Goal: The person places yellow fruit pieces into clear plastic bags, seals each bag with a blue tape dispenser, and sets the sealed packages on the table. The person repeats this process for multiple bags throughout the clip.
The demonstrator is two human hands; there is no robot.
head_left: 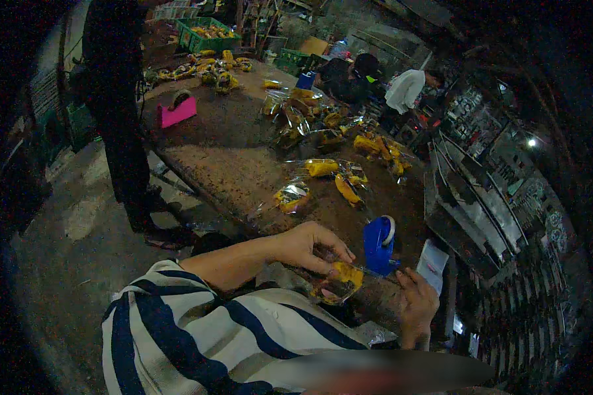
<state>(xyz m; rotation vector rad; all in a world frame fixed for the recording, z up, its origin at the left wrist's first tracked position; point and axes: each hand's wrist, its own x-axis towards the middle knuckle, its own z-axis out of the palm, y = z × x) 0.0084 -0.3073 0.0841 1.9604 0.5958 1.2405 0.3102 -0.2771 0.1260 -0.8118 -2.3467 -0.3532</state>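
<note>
My left hand (313, 247) is closed on a yellow object in clear plastic wrap (341, 283), held low over the near edge of the brown table (224, 174). What kind of object it is, I cannot make out through the wrap. A blue tape dispenser (375, 249) with a pale roll stands just beyond it. My right hand (418, 303) is at the dispenser's near end, its thumb and fingertips pinched together. Whether a strip of tape is between them is too small to see.
Several wrapped yellow objects (321, 168) lie farther up the table, with a heap of clear wrappers (290, 118). A pink tape dispenser (178, 113) and a green crate (194, 41) are farther back. Metal frames (471, 204) stand at right. Someone in dark trousers (115, 131) stands at left.
</note>
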